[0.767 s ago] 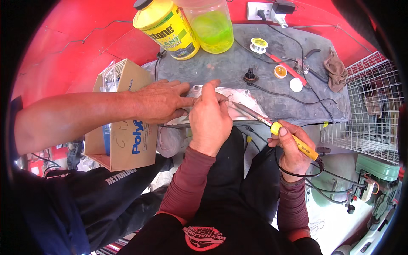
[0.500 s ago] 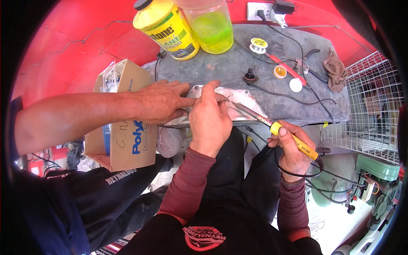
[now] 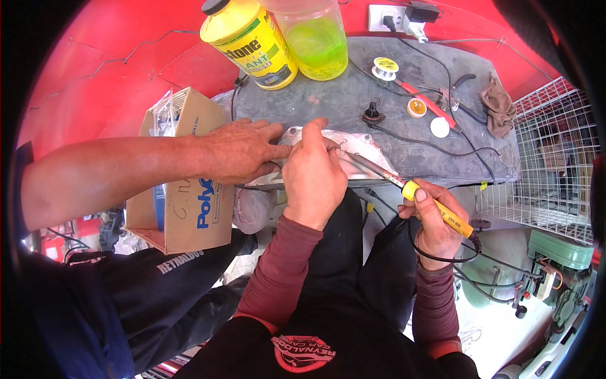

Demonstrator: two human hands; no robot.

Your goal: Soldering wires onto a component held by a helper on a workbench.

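My right hand (image 3: 435, 228) is wrapped round the yellow handle of a soldering iron (image 3: 451, 215). The iron's metal shaft slants up and left, its tip reaching a pale, whitish flat part (image 3: 372, 148) on the bench. Over the middle of this part is my left hand (image 3: 314, 180), fingers drawn together close to the tip. Whatever they pinch is hidden behind the hand. From the left, another person's hand (image 3: 243, 150) lies with its fingers on the part's left end, close beside my left hand.
A grey worktop (image 3: 416, 76) carries a yellow jug (image 3: 252, 47), a clear tub of green liquid (image 3: 314, 47), a solder spool (image 3: 384, 68), a small amber tin (image 3: 416, 108), pliers (image 3: 467, 104) and a brown rag (image 3: 499, 108). A cardboard box (image 3: 196, 183) stands left, a white wire rack (image 3: 549, 158) right. Cords cross the worktop.
My left hand has shifted very slightly to the right. The soldering iron, my right hand and the other person's hand look the same.
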